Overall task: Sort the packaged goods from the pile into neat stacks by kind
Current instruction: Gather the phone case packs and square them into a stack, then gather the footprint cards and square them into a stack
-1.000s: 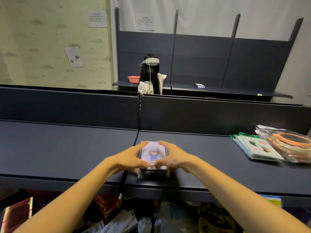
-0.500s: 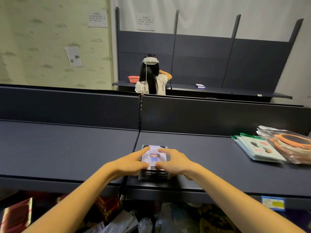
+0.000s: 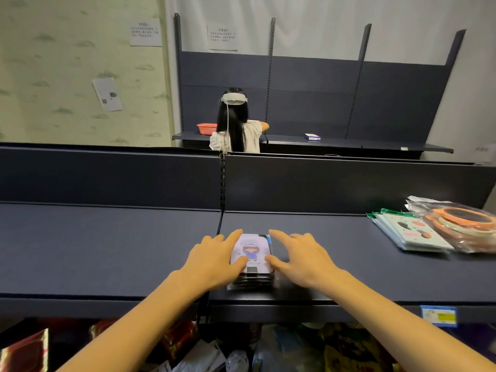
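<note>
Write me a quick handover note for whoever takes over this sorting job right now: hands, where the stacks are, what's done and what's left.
Left hand: fingers straight, resting against the left side of the card stack.
Right hand: fingers spread, at the stack's right side, thumb at its edge.
Card stack: on the shelf, near the front edge, looks squared.
Green packs: stacked at far right on the shelf, with the orange ring bags beside and partly over them.
Done: three kinds laid out on the shelf.
Left: the pile of mixed packages below the shelf appears unsorted; keep pulling from it and stacking by kind.
</note>
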A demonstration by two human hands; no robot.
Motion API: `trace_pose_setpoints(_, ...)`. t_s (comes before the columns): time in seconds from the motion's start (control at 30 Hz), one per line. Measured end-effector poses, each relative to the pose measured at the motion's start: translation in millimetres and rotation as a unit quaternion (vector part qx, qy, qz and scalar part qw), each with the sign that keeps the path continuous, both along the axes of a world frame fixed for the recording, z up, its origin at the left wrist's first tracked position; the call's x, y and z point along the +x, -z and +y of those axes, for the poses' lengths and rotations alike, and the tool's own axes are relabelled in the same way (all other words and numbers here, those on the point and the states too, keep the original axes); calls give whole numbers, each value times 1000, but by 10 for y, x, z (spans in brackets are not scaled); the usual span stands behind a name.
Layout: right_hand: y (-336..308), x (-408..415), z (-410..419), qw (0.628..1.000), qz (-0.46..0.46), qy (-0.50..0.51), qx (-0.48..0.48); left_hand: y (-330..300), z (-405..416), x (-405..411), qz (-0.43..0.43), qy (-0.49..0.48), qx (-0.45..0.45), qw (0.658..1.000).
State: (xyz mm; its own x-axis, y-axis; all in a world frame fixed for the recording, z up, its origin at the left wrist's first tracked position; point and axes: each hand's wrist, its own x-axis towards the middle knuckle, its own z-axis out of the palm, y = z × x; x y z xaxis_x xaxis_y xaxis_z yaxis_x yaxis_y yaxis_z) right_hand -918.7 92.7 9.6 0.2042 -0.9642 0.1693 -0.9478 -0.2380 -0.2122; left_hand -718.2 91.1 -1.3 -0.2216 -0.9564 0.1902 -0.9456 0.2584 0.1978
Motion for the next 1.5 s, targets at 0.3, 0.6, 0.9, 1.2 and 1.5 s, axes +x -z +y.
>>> trace_pose_setpoints(0.3,97,-510,-16,985,125,20,-118,6,-91,-485,-65,50,-86,993)
trace_pose_setpoints(0.6,139,-1472,-100,990,74,42,-113,71,-279,-1472,-75,51,-78,993)
trace_pose_setpoints(0.9,217,-2866,-269,989,73,72,-105,151,-460,-2759,-54,70,-55,995)
trace_pose_setpoints(1.2,389,-3545,-417,992,43,70,-90,314,-655,-3631,4,74,-36,997)
trace_pose_setpoints(1.5,596,-3667,-650,989,-83,100,-67,367,-850,-4043,99,91,14,991)
